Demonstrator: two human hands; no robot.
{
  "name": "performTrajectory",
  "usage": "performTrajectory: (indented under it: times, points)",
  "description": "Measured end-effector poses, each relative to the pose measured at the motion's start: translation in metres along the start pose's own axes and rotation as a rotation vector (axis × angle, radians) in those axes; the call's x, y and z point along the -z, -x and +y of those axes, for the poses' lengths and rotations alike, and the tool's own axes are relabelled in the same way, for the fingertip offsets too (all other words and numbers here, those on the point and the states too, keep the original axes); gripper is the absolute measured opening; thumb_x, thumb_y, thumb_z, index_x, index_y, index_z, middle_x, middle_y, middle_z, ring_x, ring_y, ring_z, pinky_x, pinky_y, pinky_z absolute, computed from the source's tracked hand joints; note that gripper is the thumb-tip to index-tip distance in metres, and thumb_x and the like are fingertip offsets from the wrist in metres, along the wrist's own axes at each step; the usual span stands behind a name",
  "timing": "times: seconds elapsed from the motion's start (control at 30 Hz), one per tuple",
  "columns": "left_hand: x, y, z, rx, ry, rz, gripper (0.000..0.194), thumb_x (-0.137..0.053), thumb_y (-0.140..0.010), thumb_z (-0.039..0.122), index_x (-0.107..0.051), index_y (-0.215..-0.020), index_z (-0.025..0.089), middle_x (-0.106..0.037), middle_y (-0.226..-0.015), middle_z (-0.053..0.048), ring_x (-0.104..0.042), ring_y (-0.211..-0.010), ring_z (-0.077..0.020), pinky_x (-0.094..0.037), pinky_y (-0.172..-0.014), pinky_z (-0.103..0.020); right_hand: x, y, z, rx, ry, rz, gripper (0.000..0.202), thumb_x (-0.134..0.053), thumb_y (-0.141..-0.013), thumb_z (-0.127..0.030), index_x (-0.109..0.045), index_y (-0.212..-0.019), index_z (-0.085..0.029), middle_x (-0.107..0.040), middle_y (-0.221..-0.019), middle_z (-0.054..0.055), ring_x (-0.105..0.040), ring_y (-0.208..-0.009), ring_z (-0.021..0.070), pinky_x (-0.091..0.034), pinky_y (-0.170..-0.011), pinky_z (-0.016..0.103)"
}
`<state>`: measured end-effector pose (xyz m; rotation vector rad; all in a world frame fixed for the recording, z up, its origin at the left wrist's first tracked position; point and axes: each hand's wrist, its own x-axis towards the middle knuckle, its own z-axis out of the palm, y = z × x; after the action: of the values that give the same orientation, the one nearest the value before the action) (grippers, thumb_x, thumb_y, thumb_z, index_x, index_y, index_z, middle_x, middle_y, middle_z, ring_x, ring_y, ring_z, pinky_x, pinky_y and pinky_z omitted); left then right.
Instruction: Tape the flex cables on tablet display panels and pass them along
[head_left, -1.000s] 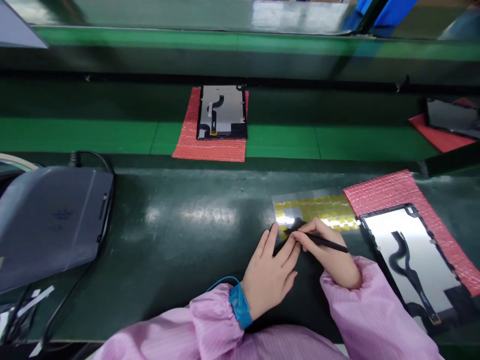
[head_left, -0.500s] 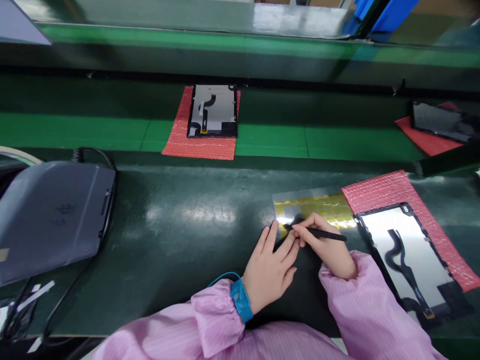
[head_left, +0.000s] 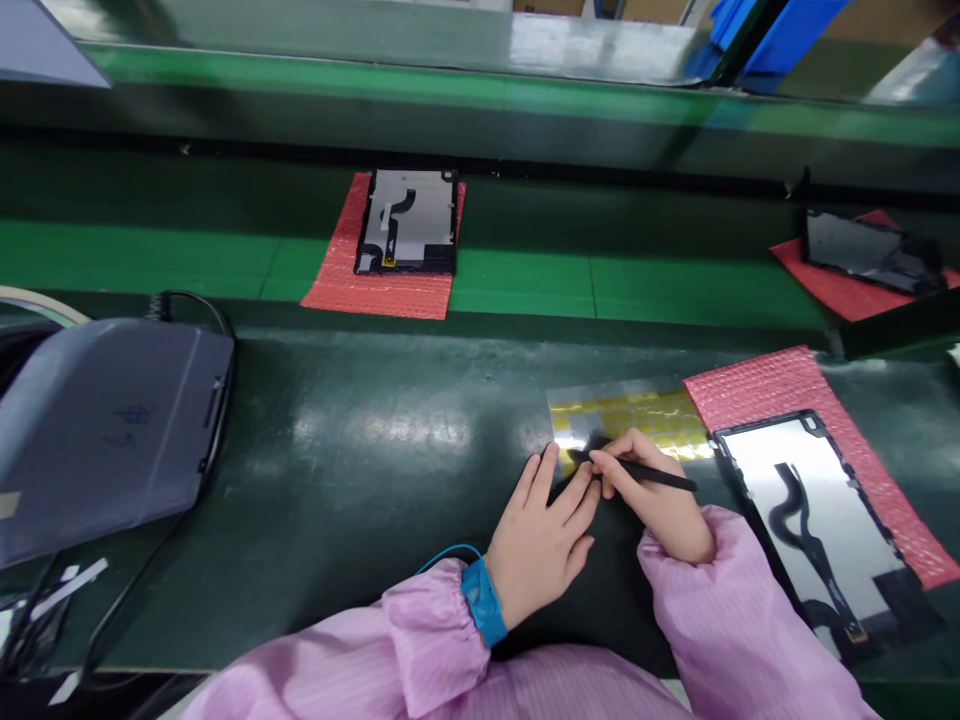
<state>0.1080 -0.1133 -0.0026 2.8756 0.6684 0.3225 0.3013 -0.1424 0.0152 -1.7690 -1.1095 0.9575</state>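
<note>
My left hand (head_left: 546,545), with a blue wrist strap (head_left: 484,602) at its cuff, lies with fingers spread. Its fingertips rest at the lower left edge of a clear sheet (head_left: 646,388) bearing rows of yellow stickers (head_left: 667,412). In my right hand (head_left: 651,490) is a pair of slim black tweezers (head_left: 664,476), gripped like a pen. The tip points at the sheet's lower left corner, close to the left fingers; what it touches is too small to make out. Right of the sheet lies a display panel (head_left: 825,520) with a black flex cable, partly on red bubble wrap (head_left: 780,378).
On the green conveyor belt (head_left: 525,285) at the back, another display panel (head_left: 427,225) lies on red bubble wrap. A further dark panel (head_left: 862,250) is at the far right. A grey device (head_left: 112,420) with a black cable stands at left.
The panels on the back belt have shifted left with their red wraps. My right hand has moved very slightly right with the tweezers; my left hand stays where it was.
</note>
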Motion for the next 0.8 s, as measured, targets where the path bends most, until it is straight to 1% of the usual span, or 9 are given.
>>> performTrajectory:
  times: [0.17, 0.3, 0.4, 0.53, 0.6, 0.67, 0.73, 0.8]
  points:
    - [-0.001, 0.0, 0.0, -0.003, 0.002, 0.001, 0.056, -0.049, -0.103, 0.044, -0.051, -0.151, 0.017, -0.043, -0.165, -0.003, -0.031, -0.153, -0.0434, -0.021, -0.124, -0.051, 0.001, -0.001, -0.003, 0.005, 0.026, -0.054, 0.033, -0.07, -0.092, -0.052, -0.062, -0.076, -0.024, -0.063, -0.058, -0.002, -0.063, -0.056, 0.0164, -0.051, -0.062, 0.031]
    - [0.0, 0.0, -0.001, -0.005, 0.008, -0.007, 0.055, -0.049, -0.103, 0.044, -0.053, -0.151, 0.017, -0.044, -0.165, -0.003, -0.032, -0.153, -0.0439, -0.023, -0.123, -0.051, 0.0, -0.003, -0.003, -0.012, 0.015, -0.06, 0.033, -0.072, -0.09, -0.051, -0.064, -0.076, -0.023, -0.063, -0.057, -0.003, -0.063, -0.055, 0.0161, -0.052, -0.064, 0.031]
    - [0.001, 0.0, -0.001, -0.006, 0.014, -0.029, 0.056, -0.048, -0.103, 0.044, -0.051, -0.153, 0.018, -0.042, -0.166, -0.004, -0.032, -0.153, -0.0429, -0.023, -0.123, -0.051, -0.001, -0.003, -0.001, -0.016, -0.006, -0.045, 0.031, -0.074, -0.09, -0.049, -0.064, -0.076, -0.023, -0.065, -0.059, -0.002, -0.065, -0.057, 0.0167, -0.052, -0.065, 0.032]
    - [0.0, -0.001, 0.0, -0.002, 0.011, -0.045, 0.057, -0.047, -0.104, 0.045, -0.05, -0.154, 0.018, -0.041, -0.167, -0.003, -0.031, -0.153, -0.0432, -0.024, -0.123, -0.052, -0.002, -0.002, -0.003, -0.004, -0.129, -0.033, 0.029, -0.076, -0.089, -0.046, -0.065, -0.076, -0.023, -0.068, -0.06, -0.002, -0.067, -0.059, 0.0163, -0.054, -0.066, 0.031]
    - [0.001, -0.001, 0.0, 0.001, 0.012, -0.044, 0.057, -0.046, -0.104, 0.045, -0.049, -0.154, 0.018, -0.043, -0.165, -0.003, -0.032, -0.153, -0.0433, -0.024, -0.123, -0.052, -0.002, -0.002, -0.004, 0.011, -0.232, -0.032, 0.031, -0.077, -0.089, -0.046, -0.063, -0.074, -0.023, -0.067, -0.058, -0.002, -0.066, -0.056, 0.0155, -0.054, -0.062, 0.03]
    - [0.002, -0.001, -0.001, -0.003, 0.014, -0.038, 0.057, -0.046, -0.104, 0.044, -0.049, -0.154, 0.017, -0.045, -0.164, -0.003, -0.033, -0.152, -0.0435, -0.023, -0.123, -0.052, -0.001, -0.003, -0.004, 0.025, -0.325, -0.025, 0.035, -0.077, -0.089, -0.048, -0.06, -0.072, -0.023, -0.067, -0.058, -0.001, -0.062, -0.05, 0.0137, -0.049, -0.052, 0.027]
    - [0.004, -0.001, -0.002, -0.008, 0.01, -0.023, 0.056, -0.046, -0.105, 0.044, -0.05, -0.154, 0.017, -0.047, -0.162, -0.003, -0.035, -0.151, -0.0434, -0.023, -0.123, -0.052, 0.003, -0.006, -0.004, 0.04, -0.386, -0.01, 0.039, -0.077, -0.088, -0.051, -0.057, -0.07, -0.023, -0.068, -0.06, 0.0, -0.056, -0.044, 0.0119, -0.039, -0.042, 0.023]
    - [0.004, 0.0, -0.003, -0.012, 0.0, -0.006, 0.055, -0.046, -0.105, 0.045, -0.052, -0.152, 0.018, -0.048, -0.162, -0.003, -0.036, -0.15, -0.0426, -0.023, -0.123, -0.052, 0.011, -0.012, -0.005, 0.067, -0.394, 0.031, 0.042, -0.076, -0.088, -0.055, -0.055, -0.07, -0.023, -0.068, -0.06, 0.0, -0.054, -0.043, 0.0116, -0.033, -0.038, 0.022]
